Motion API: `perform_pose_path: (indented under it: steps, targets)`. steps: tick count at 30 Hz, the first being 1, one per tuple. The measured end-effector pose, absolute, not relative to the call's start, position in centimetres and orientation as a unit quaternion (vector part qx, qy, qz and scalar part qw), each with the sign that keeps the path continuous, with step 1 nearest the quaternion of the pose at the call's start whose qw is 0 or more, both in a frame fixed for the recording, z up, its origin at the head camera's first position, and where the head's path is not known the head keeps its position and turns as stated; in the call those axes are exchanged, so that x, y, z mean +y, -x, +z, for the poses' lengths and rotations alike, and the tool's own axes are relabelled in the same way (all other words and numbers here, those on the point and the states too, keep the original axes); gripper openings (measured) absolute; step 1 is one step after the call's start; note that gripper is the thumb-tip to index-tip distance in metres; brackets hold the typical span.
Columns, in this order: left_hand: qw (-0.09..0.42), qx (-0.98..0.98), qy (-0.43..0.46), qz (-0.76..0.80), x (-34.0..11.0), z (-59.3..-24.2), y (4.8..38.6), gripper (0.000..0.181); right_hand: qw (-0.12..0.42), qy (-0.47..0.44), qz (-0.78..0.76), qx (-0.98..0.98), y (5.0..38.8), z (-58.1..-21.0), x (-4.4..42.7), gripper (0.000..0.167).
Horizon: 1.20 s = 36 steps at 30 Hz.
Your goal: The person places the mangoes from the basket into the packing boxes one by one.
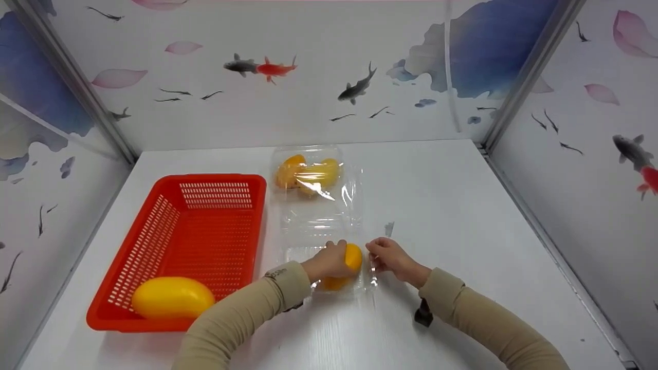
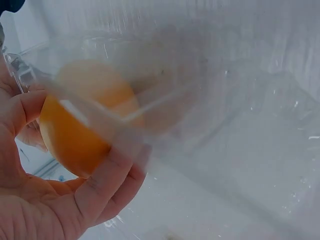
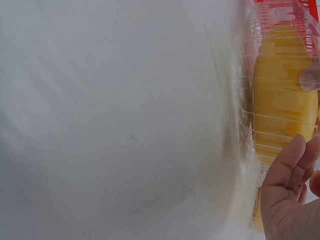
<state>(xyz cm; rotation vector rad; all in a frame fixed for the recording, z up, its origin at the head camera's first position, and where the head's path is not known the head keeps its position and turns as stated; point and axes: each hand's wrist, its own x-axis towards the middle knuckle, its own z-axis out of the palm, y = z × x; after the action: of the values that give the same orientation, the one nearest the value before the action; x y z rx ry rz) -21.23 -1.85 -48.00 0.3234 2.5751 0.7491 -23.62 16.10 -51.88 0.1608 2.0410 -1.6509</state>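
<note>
Left hand: the mango is grasped by the left hand, its fingers curled round the orange skin.
Right hand: the right hand is placed at the near box's right edge, fingers bent; whether the rim is pinched cannot be told.
Near box: the held mango is located at this clear plastic box, on the near middle of the white table; more yellow is seen below the left hand, its outline partly covered.
Far box: several yellow and orange fruits are seen through another clear box, behind the near one; they are crossed by glare, and the edges of the plastic between are hard to make out.
Basket: a red basket is set to the left; a large yellow mango is held in its near end.
In the way: the basket's near right corner is hidden by the left sleeve.
Scrap: a small greyish scrap is left lying just beyond the right hand.
Walls: the table is enclosed by white walls printed with fish and petals.
</note>
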Motion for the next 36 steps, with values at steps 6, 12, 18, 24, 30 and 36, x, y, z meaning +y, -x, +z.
perform_pose_path:
  steps: [6, 12, 18, 24, 30, 36]
  targets:
    - [0.198, 0.936, -0.121, 0.266, -1.5, -48.3, 21.1, 0.076, 0.247, -0.049, -0.619, 0.744, 23.4, -51.8, 16.2, 0.022]
    - [0.195, 0.935, -0.122, 0.269, -1.4, -48.2, 21.0, 0.076, 0.249, -0.063, -0.608, 0.751, 23.7, -52.0, 16.2, 0.025]
    - [0.192, 0.934, -0.124, 0.275, -1.5, -48.0, 21.0, 0.078, 0.246, -0.082, -0.604, 0.754, 23.7, -52.0, 16.1, 0.023]
    - [0.207, 0.927, -0.113, 0.290, -2.0, -47.4, 21.1, 0.082, 0.245, -0.079, -0.602, 0.756, 23.7, -51.9, 16.2, 0.023]
    - [0.226, 0.921, -0.098, 0.303, -3.8, -45.6, 22.0, 0.081, 0.250, -0.067, -0.612, 0.748, 23.5, -51.8, 16.2, 0.025]
    - [0.269, 0.890, -0.112, 0.351, -8.8, -41.3, 23.3, 0.061, 0.246, -0.055, -0.621, 0.742, 23.3, -51.7, 16.0, 0.022]
